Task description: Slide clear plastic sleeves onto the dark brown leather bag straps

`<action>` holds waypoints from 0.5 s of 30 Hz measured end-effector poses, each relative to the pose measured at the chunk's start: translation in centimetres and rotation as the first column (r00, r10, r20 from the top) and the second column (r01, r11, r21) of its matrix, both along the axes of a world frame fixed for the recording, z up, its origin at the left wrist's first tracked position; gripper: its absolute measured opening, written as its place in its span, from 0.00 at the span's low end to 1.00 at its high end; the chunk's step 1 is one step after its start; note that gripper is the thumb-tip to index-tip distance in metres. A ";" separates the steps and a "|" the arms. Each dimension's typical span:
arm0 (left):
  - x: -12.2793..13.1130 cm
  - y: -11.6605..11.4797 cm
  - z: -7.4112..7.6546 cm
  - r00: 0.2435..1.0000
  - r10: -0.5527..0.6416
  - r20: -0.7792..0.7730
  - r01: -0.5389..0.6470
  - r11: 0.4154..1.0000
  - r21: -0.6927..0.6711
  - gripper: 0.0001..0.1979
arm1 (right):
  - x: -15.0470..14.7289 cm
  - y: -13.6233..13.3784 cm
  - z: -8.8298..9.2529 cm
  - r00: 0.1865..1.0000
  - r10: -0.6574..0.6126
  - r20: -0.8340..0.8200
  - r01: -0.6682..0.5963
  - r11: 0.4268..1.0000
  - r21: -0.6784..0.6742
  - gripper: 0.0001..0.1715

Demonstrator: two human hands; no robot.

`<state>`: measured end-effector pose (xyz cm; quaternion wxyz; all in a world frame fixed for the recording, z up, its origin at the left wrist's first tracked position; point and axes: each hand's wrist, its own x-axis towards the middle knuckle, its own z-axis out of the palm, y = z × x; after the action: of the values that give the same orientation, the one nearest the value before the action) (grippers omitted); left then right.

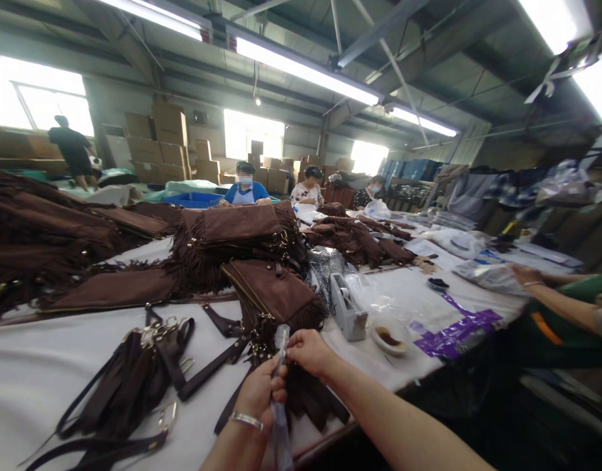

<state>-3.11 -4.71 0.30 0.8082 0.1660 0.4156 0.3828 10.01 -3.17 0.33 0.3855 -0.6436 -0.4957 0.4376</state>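
Note:
My left hand (264,392), with a silver bracelet at its wrist, is closed around a long strip of clear plastic (282,336). The strip's upper end sticks up above the fist and the lower part hangs toward me. My right hand (311,351) pinches at the strip just above the left fingers; the fingertips partly hide what they grip. Right behind both hands lies a brown fringed bag (276,293) with a gold zipper. To the left, a bundle of dark brown straps (129,379) with gold clasps rests on the white tabletop (26,366).
Stacked brown bags (242,226) rise behind, with more piled at far left. A grey tape dispenser (347,307), a white bowl (389,337) with dark liquid and purple plastic packaging (458,332) stand right. A co-worker's arm (556,294) reaches in at right; others sit across.

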 end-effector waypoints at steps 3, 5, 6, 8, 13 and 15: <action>-0.2 0.1 0.3 0.999 -0.034 0.039 0.037 0.997 -0.062 0.08 | -0.2 0.6 -0.5 0.999 0.003 0.037 -0.004 0.999 0.043 0.08; -0.2 0.0 0.3 0.998 -0.037 0.041 0.040 0.996 -0.080 0.09 | -0.3 0.9 -0.9 0.998 0.009 0.054 -0.012 0.999 0.053 0.08; -0.1 -0.1 0.3 0.999 -0.035 0.035 0.038 0.996 -0.082 0.10 | -0.3 1.0 -1.1 0.998 0.010 0.059 -0.013 0.998 0.054 0.07; 0.1 -0.4 0.2 1.000 -0.017 0.017 0.019 0.997 -0.071 0.11 | -0.3 1.0 -1.3 0.998 0.004 0.064 -0.007 0.999 0.047 0.06; 1.0 -1.5 -0.8 0.981 0.100 -0.166 -0.070 0.981 0.180 0.15 | -0.5 -0.6 -1.5 0.999 -0.014 0.042 0.014 1.000 0.011 0.08; 1.2 -2.1 -1.3 0.934 0.119 -0.336 -0.003 0.945 0.326 0.17 | -0.6 -1.7 -1.5 0.997 0.041 -0.066 -0.042 0.999 -0.017 0.15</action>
<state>-1.95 -6.81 -0.99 0.6706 0.3474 0.4905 0.4347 9.45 -4.88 -1.21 0.3866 -0.6220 -0.4920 0.4708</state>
